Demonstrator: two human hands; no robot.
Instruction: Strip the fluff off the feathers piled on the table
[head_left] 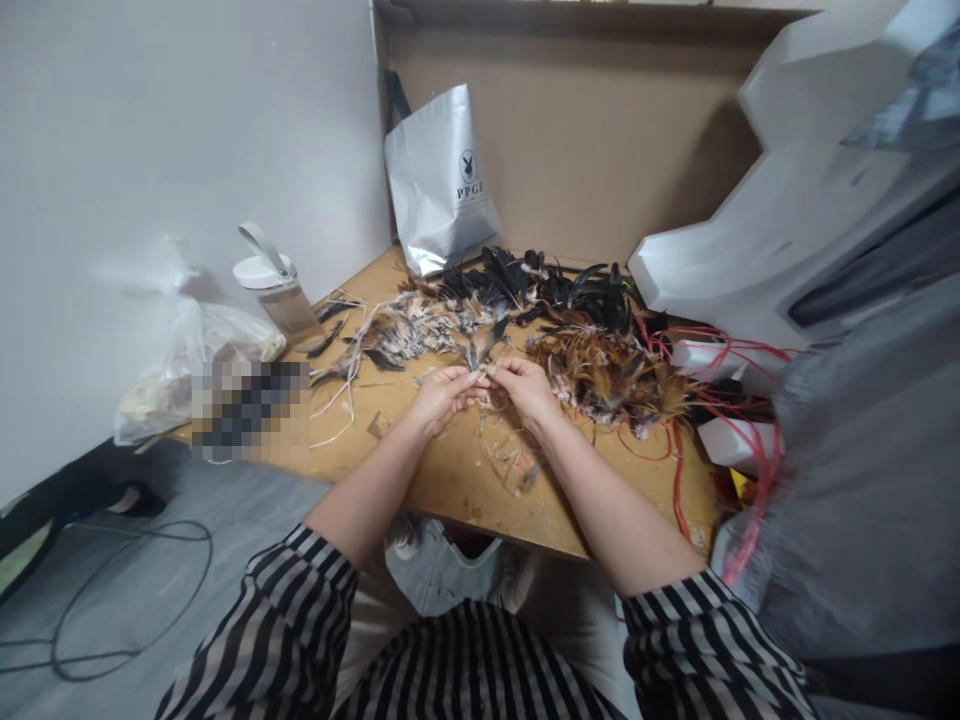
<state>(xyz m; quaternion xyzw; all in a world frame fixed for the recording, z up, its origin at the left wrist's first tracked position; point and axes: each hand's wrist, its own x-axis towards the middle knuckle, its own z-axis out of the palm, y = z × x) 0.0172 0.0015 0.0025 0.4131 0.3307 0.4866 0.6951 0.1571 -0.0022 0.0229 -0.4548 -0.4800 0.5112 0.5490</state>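
Both hands meet over the middle of the wooden table [442,480]. My left hand [448,393] pinches the base of a small bunch of feathers [478,345], brown and grey with a dark tip, which fans out away from me. Close against it, my right hand [525,388] is closed at the same base, thumb and finger pressed together; what exactly lies in that pinch is too small to make out. Right of my hands spreads a pile of brown feathers [607,375]. Behind them lie black feathers [510,280] and pale, fluffy feathers [420,325].
A silver bag [435,190] leans at the back left. On the left stand a lidded bottle [277,290] and a clear plastic bag [172,360]. White string [351,375] lies nearby. Red cords [757,470] hang at the right edge; feather scraps [517,465] lie in front.
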